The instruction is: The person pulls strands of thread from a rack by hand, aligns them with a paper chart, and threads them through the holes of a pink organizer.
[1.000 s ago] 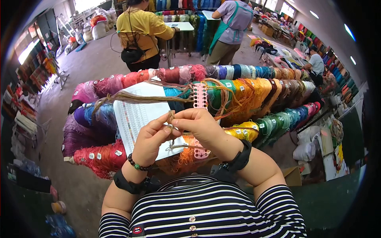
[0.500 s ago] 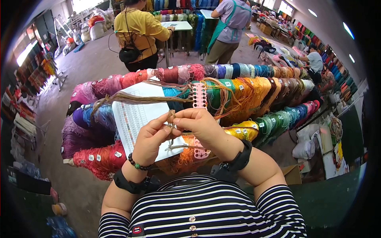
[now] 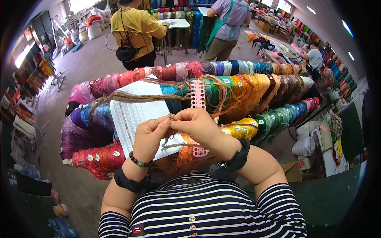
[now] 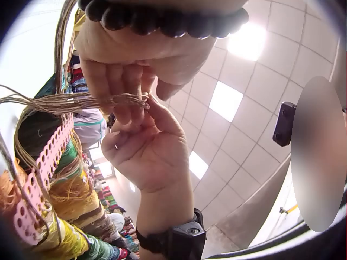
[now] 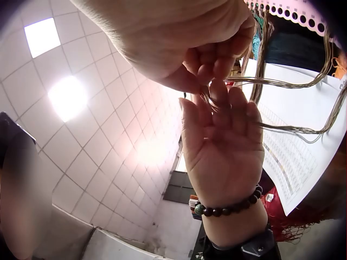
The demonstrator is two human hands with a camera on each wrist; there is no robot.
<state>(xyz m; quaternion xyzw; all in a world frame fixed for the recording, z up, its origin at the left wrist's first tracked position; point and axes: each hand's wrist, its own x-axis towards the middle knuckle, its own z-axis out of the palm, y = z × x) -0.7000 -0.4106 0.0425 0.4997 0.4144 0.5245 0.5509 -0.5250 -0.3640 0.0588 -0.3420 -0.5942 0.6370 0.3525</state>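
In the head view my left hand (image 3: 150,137) and right hand (image 3: 194,122) meet fingertip to fingertip, pinching a thin bundle of brown thread (image 4: 76,102) between them. Its end is at the fingertips, partly hidden by them; the strands trail away in the left wrist view. More brown strands (image 5: 282,84) run past the fingers toward a pink card (image 3: 197,95) with rows of holes, which lies just beyond the hands. A long brown hank (image 3: 139,96) hangs from that card across a printed sheet (image 3: 125,111) with a colour chart.
Rows of coloured thread skeins with small labels, among them orange ones (image 3: 254,89) and red ones (image 3: 99,158), lie on the rack under the sheet. Two people stand ahead, one in a yellow shirt (image 3: 135,23). White sacks (image 3: 303,146) lie at right.
The thread loop that stood up between my fingertips is now mostly hidden among them. My fingers have drawn closer together, and the head view has shifted slightly.
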